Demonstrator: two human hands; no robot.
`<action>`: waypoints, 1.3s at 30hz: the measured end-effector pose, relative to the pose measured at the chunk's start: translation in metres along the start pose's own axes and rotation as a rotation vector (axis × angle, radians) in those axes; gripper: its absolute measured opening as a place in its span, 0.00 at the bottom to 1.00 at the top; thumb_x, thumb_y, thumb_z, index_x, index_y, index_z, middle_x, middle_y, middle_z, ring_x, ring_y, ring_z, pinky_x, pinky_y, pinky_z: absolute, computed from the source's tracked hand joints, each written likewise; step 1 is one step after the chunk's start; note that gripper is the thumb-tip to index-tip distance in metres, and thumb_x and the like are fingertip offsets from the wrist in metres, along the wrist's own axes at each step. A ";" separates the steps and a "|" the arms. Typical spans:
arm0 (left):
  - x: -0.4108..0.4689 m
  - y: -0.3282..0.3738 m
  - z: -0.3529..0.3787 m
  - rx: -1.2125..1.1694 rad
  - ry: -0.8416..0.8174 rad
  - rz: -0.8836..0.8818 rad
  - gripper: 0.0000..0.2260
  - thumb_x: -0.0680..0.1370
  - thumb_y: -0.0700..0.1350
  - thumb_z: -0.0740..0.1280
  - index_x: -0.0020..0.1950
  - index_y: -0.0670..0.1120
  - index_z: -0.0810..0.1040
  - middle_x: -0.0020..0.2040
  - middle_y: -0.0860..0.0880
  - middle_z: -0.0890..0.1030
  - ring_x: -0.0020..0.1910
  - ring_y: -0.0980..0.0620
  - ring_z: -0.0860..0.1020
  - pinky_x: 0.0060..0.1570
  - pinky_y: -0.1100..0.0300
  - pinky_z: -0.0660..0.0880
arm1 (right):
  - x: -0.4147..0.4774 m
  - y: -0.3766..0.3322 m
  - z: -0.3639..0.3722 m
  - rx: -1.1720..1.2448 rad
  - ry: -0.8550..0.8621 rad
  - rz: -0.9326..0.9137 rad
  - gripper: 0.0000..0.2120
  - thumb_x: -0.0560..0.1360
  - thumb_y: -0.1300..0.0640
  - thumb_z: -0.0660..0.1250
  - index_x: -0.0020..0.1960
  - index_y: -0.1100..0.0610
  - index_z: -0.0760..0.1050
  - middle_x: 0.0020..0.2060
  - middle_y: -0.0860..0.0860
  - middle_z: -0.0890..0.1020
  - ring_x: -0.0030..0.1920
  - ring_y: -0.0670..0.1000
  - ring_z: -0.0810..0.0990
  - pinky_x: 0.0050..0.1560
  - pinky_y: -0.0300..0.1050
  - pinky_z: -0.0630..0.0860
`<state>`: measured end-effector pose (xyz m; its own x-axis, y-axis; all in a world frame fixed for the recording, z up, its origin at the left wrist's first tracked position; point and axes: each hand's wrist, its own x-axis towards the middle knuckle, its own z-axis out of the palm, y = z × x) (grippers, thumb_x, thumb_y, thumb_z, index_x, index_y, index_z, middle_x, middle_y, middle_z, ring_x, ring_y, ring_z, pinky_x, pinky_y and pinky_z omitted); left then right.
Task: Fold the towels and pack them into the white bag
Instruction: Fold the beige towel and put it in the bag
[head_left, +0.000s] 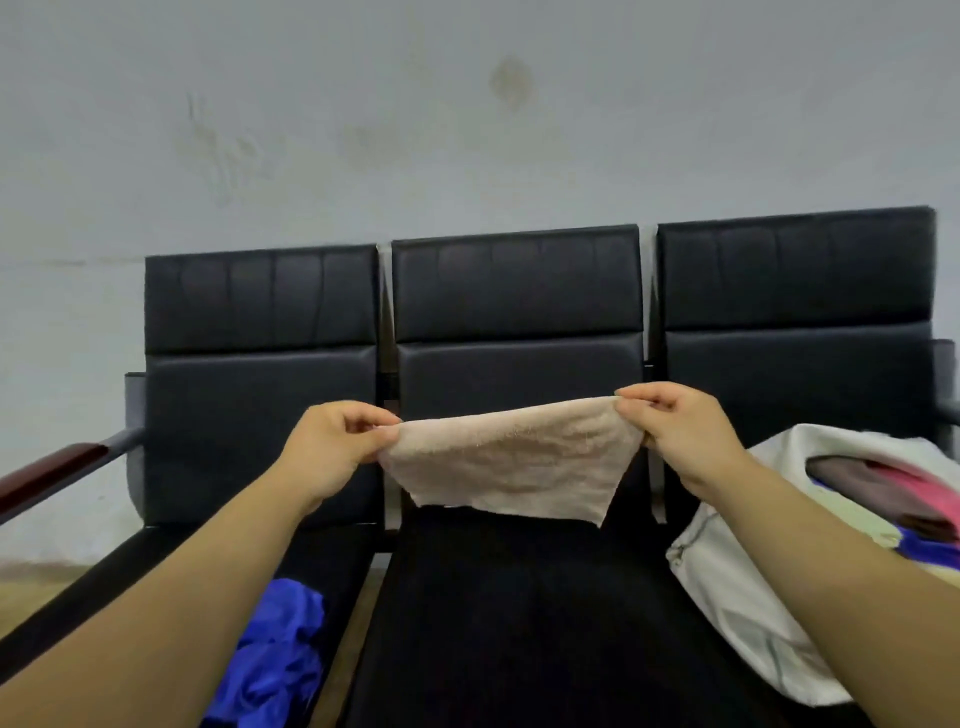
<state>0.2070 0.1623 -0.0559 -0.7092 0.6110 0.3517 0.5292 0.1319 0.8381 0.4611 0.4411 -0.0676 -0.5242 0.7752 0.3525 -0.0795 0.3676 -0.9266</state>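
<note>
A beige towel (511, 460) hangs in the air above the middle seat, stretched between both hands. My left hand (332, 449) pinches its left top corner and my right hand (680, 431) pinches its right top corner. The white bag (727, 577) lies open on the right seat, with folded pink, brown, pale yellow and blue towels (883, 493) inside. A crumpled blue towel (280, 660) lies on the left seat, below my left forearm.
A black three-seat bench (519, 291) stands against a pale wall. Its left armrest (57, 470) has a dark red wooden top; a grey armrest (948, 379) is at the far right. The middle seat cushion (519, 623) lies under the held towel.
</note>
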 end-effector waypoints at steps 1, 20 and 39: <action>-0.010 -0.009 0.002 0.024 -0.039 -0.010 0.04 0.75 0.40 0.76 0.47 0.49 0.87 0.42 0.51 0.87 0.42 0.56 0.84 0.43 0.64 0.80 | -0.011 0.009 -0.002 -0.009 -0.037 0.022 0.04 0.75 0.58 0.75 0.48 0.50 0.86 0.42 0.49 0.87 0.47 0.49 0.85 0.49 0.47 0.82; -0.087 -0.169 0.089 0.304 -0.368 -0.344 0.04 0.78 0.41 0.73 0.46 0.50 0.85 0.42 0.51 0.86 0.43 0.54 0.84 0.43 0.65 0.79 | -0.109 0.201 0.017 -0.433 -0.360 0.455 0.05 0.74 0.60 0.75 0.43 0.51 0.86 0.39 0.47 0.87 0.44 0.47 0.85 0.43 0.38 0.77; -0.054 -0.215 0.138 0.474 -0.167 -0.253 0.16 0.81 0.45 0.67 0.69 0.53 0.75 0.65 0.51 0.76 0.58 0.53 0.77 0.60 0.58 0.74 | -0.080 0.247 0.050 -0.720 -0.187 0.228 0.12 0.78 0.56 0.68 0.61 0.51 0.80 0.56 0.47 0.79 0.53 0.46 0.77 0.50 0.38 0.72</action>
<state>0.1959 0.2084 -0.3122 -0.7785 0.6247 0.0609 0.5306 0.6033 0.5954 0.4408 0.4440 -0.3315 -0.6010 0.7956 0.0760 0.5842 0.5023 -0.6375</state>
